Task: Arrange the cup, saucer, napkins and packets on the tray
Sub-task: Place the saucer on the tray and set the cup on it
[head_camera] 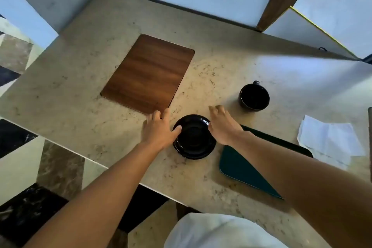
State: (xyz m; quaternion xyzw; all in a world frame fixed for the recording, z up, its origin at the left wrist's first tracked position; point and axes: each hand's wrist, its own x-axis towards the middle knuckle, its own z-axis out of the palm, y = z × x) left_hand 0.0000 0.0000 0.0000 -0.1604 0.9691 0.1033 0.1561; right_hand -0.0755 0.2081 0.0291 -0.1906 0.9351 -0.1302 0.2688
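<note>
**Saucer taken up from both sides; nothing set out yet**

The saucer [194, 137] is seen near the counter's [80, 90] front edge, about midway along it. It is flanked by both hands: the left hand [159, 131] is laid at its left rim, thumb resting on the rim and fingers spread out flat toward the wooden board [148, 73]; the right hand [223, 127] is set at its right rim, fingers loosely apart and extended. Whether the saucer is actually pinched cannot be told; no finger is seen curled round it.

The cup [254, 96] is stood alone, well to the right of the saucer and further back, handle turned toward the wall. The napkins [330, 141] are lying at the right edge. A dark green tray [241, 167] is placed at the front edge, right of the saucer and partly hidden under the right forearm. The board is lying nearer the back left. No packets can be made out.

The task is judged barely begun: nothing is seen resting on tray or board, and cup, saucer, napkins and packets are all left to be placed.
</note>
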